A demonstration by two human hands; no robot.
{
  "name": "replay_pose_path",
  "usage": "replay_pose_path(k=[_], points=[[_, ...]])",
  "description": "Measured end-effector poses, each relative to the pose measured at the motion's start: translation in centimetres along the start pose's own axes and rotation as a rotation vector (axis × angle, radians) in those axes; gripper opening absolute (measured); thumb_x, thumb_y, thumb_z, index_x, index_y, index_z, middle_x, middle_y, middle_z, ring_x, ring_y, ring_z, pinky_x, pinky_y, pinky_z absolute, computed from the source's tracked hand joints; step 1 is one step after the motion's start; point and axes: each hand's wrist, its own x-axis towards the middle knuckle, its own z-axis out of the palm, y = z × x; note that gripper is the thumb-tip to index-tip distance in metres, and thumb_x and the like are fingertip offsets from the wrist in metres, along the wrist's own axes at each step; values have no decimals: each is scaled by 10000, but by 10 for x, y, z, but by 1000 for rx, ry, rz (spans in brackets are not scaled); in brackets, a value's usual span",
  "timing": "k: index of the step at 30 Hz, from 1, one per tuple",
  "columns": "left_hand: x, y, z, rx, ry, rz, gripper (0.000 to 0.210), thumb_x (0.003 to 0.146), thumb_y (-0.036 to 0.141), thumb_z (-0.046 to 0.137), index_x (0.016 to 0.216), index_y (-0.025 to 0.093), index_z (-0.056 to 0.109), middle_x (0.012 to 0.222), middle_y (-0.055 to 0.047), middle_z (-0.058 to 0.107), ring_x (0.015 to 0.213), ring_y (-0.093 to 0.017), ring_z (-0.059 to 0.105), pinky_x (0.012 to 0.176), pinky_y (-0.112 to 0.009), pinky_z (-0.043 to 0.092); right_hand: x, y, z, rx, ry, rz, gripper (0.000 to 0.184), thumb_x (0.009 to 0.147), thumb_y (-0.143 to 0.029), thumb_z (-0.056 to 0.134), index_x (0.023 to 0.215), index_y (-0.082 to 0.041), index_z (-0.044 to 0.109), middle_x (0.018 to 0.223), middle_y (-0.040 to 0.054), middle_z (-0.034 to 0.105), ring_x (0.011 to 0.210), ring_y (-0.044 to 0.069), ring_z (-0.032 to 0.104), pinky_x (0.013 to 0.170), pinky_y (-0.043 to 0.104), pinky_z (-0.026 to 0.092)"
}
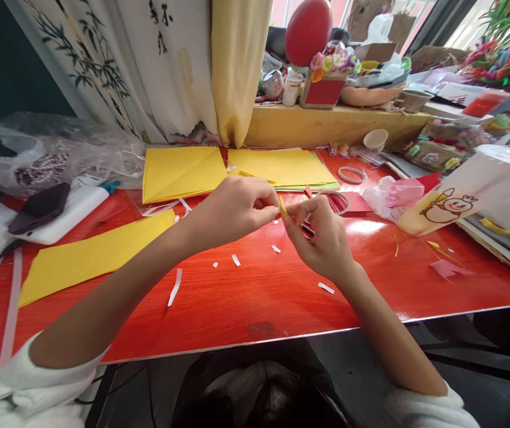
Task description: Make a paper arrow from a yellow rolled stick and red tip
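Note:
Between both hands, above the red table [219,315], is a small folded strip of yellow paper [283,205]. My left hand [237,205] pinches its left side with thumb and fingers. My right hand [320,238] is closed on the other side, its fingertips close to the left ones. A pair of scissors [308,230] lies partly hidden behind my right hand. Behind the hands are two stacks of yellow paper, a left stack [183,172] and a right stack [286,166]. A long yellow paper piece [94,252] lies beneath my left forearm.
White paper scraps [236,260] are scattered over the table. At right stand a drink cup [451,199] and a crumpled pink plastic bag [391,196]. A phone [41,208] rests on a white box at left. Tape rolls [352,175] lie at the back, below a cluttered sill.

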Motion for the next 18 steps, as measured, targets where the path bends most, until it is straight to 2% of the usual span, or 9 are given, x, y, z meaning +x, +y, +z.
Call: replay_pose_path(k=[6, 10, 15, 18], points=[[-1, 2, 3, 15, 3, 32, 150, 776, 128, 496, 696, 143, 622, 659, -7, 599, 621, -93, 496, 581, -236, 365, 0, -4, 1, 169, 29, 164, 221, 817, -178, 537, 769, -223, 326, 727, -7, 585, 602, 91, 552, 527, 237, 430], [-2, 3, 4, 14, 14, 52, 157, 782, 124, 488, 698, 145, 619, 673, -12, 596, 628, -95, 496, 594, -240, 371, -1, -4, 2, 199, 33, 189, 221, 808, -164, 536, 771, -224, 327, 708, -26, 561, 564, 78, 514, 523, 239, 424], [-3, 2, 3, 11, 21, 59, 169, 777, 106, 479, 695, 148, 620, 670, -10, 592, 623, -93, 490, 591, -241, 366, -1, -4, 2, 213, 36, 193, 210, 796, -134, 521, 759, -222, 334, 743, -10, 559, 652, 99, 567, 548, 249, 440], [-2, 3, 3, 4, 17, 59, 166, 774, 103, 482, 704, 145, 626, 679, -11, 595, 626, -92, 490, 595, -241, 368, -1, -4, 3, 233, 41, 203, 221, 798, -158, 531, 756, -226, 325, 745, -17, 579, 619, 90, 548, 542, 252, 438]])
